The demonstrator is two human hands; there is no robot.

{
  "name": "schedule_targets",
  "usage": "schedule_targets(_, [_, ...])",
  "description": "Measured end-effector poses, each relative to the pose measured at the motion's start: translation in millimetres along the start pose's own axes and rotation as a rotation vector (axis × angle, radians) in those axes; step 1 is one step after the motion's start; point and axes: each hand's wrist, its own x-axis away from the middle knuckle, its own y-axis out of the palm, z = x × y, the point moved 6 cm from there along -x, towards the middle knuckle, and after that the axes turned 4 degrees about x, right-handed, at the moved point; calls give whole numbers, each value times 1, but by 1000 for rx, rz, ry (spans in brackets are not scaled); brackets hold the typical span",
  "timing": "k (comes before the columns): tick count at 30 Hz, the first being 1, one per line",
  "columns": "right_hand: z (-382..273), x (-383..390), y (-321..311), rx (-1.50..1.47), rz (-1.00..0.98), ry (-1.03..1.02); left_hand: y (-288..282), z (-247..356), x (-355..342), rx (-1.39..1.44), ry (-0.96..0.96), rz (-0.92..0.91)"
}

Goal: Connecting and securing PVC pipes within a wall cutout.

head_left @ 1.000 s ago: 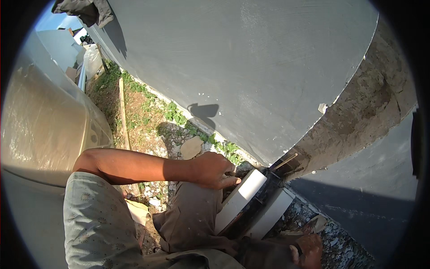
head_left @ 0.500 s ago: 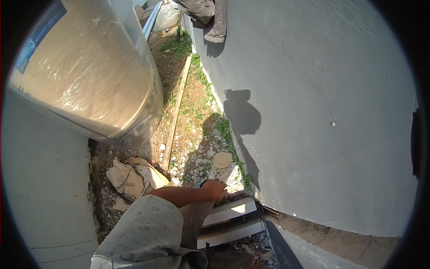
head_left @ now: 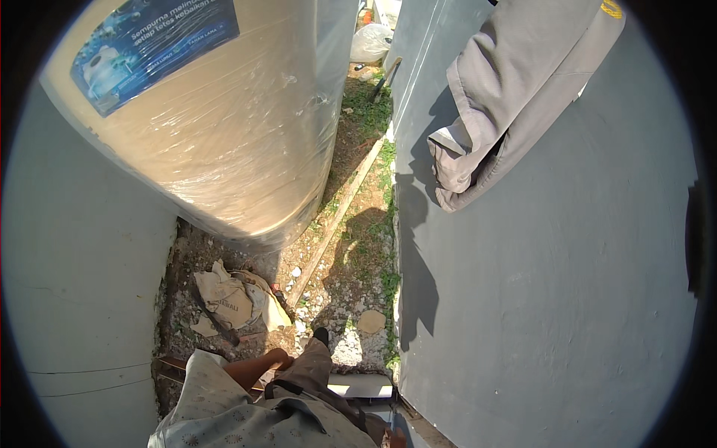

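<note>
My left hand point(head_left: 281, 359) is low in the picture, beside my trousered leg point(head_left: 310, 366). Its fingers are too small and blended with the leg to read, and I make out nothing held. At the lower edge shows a bit of my right hand point(head_left: 393, 439), mostly cut off, with its fingers unclear. Close to it lies a white-edged step or slab point(head_left: 360, 386). A dark shoe tip point(head_left: 321, 334) rests on the gravel ahead of my leg.
A beige tank point(head_left: 224, 134) in clear plastic stands at left. A crumpled sack point(head_left: 235, 299), a long wooden plank point(head_left: 340, 216) and a flat tan stone point(head_left: 371, 322) lie on the ground. Grey cloth point(head_left: 515, 89) hangs by the grey wall point(head_left: 538, 313); a pale wall point(head_left: 82, 284) bounds the left.
My left arm has drawn back from over the white-edged steps toward my leg. The view has shifted, so the tank and the hanging grey cloth show larger.
</note>
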Motion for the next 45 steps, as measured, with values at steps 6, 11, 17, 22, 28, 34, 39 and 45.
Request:
schedule_targets(6, [-191,-30,4,-276,-5,-89,-140,-2,-7,282,-98,195])
schedule_targets(11, [-224,-34,19,-545,213,212,-352,222,81,1278,624,190])
schedule_targets(17, [-250,-75,61,-376,218,309,-537,376,273,1119,1842,10])
schedule_targets(22, [-352,-127,160,-184,54,299,-652,456,261,1205,2298,-239])
schedule_targets(28, [-530,-144,244,-87,-144,115,-768,500,229,537,2314,422])
schedule_targets(34, [-658,-151,307,-106,-237,-6,-835,525,198,678,1815,872])
schedule_targets(39, [-726,-170,358,-101,-261,12,-904,563,144,686,2066,565])
schedule_targets(45, [-801,-211,455,-39,-286,87,-1016,588,57,588,2401,478])
